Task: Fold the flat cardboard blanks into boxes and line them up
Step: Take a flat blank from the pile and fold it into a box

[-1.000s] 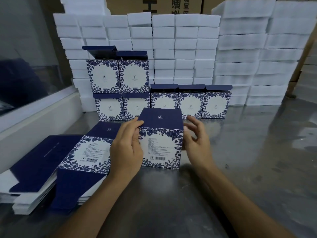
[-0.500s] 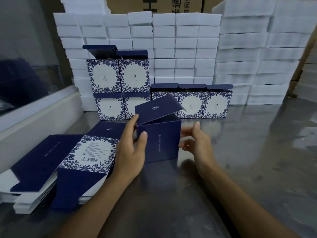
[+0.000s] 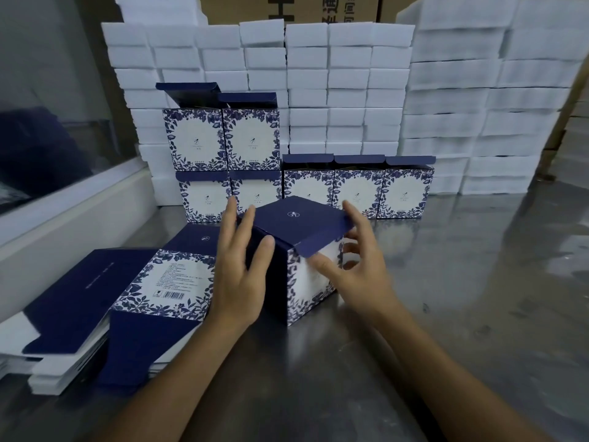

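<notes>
A folded navy and white floral box (image 3: 296, 250) stands on the steel table (image 3: 446, 298) between my hands, one corner turned toward me, its navy lid flap loose over the top. My left hand (image 3: 240, 269) lies with straight fingers against the box's dark left side. My right hand (image 3: 357, 269) touches the floral right side, thumb under the lid's tuck flap, fingers spread. A stack of flat blanks (image 3: 134, 298) lies to the left. Several folded boxes (image 3: 357, 189) stand in a row behind, two more (image 3: 223, 138) stacked on the left ones.
White foam blocks (image 3: 334, 90) are piled in a wall behind the boxes and at the right (image 3: 494, 106). A white ledge with a glass pane (image 3: 63, 199) runs along the left. Brown cartons (image 3: 287, 8) stand at the back.
The box has been turned between my hands, so a corner now faces me and the floral side shows at the right. The lid flap has come down lower over the top.
</notes>
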`<state>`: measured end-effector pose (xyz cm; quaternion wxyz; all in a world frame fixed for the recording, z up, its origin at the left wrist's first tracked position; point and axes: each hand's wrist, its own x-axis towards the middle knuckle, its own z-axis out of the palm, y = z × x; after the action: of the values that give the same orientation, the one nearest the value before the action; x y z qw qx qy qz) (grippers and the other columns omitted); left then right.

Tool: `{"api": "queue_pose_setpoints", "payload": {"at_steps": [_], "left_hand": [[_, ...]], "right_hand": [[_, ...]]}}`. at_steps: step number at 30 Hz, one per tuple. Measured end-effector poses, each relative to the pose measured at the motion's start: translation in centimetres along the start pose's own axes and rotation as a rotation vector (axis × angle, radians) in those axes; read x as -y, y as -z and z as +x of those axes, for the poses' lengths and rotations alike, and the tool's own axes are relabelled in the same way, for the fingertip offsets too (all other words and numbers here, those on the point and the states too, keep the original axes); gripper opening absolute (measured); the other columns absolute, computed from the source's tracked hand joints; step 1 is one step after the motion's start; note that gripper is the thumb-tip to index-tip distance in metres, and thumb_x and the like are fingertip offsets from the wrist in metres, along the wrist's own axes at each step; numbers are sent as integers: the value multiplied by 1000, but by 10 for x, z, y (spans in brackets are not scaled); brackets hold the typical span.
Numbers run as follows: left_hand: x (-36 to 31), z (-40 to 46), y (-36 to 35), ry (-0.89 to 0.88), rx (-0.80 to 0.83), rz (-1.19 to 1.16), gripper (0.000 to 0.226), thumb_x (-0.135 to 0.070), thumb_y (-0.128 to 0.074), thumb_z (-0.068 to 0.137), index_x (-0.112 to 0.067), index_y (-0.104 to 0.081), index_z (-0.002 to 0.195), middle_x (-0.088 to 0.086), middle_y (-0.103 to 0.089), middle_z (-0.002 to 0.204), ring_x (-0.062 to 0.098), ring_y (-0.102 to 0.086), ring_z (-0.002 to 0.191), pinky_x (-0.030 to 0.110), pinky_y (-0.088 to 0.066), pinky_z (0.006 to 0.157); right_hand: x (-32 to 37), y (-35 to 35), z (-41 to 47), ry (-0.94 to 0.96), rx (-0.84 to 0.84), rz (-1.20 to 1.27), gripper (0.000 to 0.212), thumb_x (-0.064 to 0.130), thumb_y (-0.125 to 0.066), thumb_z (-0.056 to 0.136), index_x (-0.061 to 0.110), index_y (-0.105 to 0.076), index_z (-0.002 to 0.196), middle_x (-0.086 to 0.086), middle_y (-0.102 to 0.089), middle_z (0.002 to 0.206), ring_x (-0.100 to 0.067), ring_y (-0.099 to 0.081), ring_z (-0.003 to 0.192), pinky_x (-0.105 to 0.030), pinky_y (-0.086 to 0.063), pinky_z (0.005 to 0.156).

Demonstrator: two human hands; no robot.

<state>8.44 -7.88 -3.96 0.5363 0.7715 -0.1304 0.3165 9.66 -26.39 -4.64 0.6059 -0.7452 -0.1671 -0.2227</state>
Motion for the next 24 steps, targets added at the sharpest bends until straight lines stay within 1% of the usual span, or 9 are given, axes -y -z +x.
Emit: {"api": "queue_pose_setpoints", "payload": {"at_steps": [3,6,9,11,14,17,19,22,24], "left_hand": [[-2,-2,0,14,86,-32,88,-76,-35,85,-29,-13,155,-25,-2,160,-10,2,145,16,-4,118],[-2,-1,2,35,123,-27,98,-88,-33,77,-33,-8,154,-24,2,161,-11,3,144,10,-5,115],[-2,-3,-1,30,143,38,82,-77,-33,84,-40,-5,151,-24,2,161,-12,2,144,24,-9,121],[-3,-6,-4,15,140,58,69,-71,-31,87,-47,-9,148,-24,-2,161,-11,-2,145,30,-14,122],[-6,-10,-6,-9,136,85,57,-66,-27,91,-51,-17,145,-17,-13,162,-3,-14,147,35,-25,120],[-8,-13,-8,-57,152,149,49,-62,-25,93,-57,-16,142,-10,-19,162,5,-24,146,34,-33,115],[-7,-14,-8,-83,128,183,52,-57,-26,97,-44,-26,147,-7,-24,161,12,-33,144,29,-37,111],[-9,-14,-9,-134,73,236,48,-40,-34,101,-20,-44,144,-3,-33,157,13,-38,140,8,-33,104],[-10,-13,-9,-173,37,263,43,-32,-38,101,-13,-53,137,2,-40,152,16,-43,138,13,-36,104]], "right_hand": [[0,-2,-2,44,39,-68,88,43,-88,72,44,-39,146,18,-47,137,-5,-54,110,-27,-49,92],[5,-1,-4,98,48,-136,82,65,-76,69,49,-41,141,22,-40,130,3,-47,121,-12,-43,93],[10,-5,-3,141,-49,-171,51,61,-63,83,45,-55,130,11,-39,131,0,-44,126,-22,-44,101],[13,-7,-3,175,-111,-219,38,52,-64,87,39,-64,122,7,-40,132,-2,-43,127,-22,-41,104],[17,-7,-5,231,-126,-304,33,45,-67,87,26,-71,115,-2,-43,137,-13,-43,130,-17,-35,107],[23,-11,-5,335,-178,-434,34,42,-68,89,17,-75,110,-11,-50,140,-27,-43,132,-38,-39,109],[25,-15,-4,414,-213,-489,33,41,-68,90,14,-77,107,-15,-54,138,-34,-45,133,-49,-42,106],[26,-21,-6,478,-199,-538,30,36,-69,90,14,-77,109,-14,-59,132,-38,-51,124,-55,-47,94],[27,-23,-7,479,-209,-573,26,34,-71,90,17,-77,108,-12,-61,129,-37,-53,120,-55,-47,90]]}}
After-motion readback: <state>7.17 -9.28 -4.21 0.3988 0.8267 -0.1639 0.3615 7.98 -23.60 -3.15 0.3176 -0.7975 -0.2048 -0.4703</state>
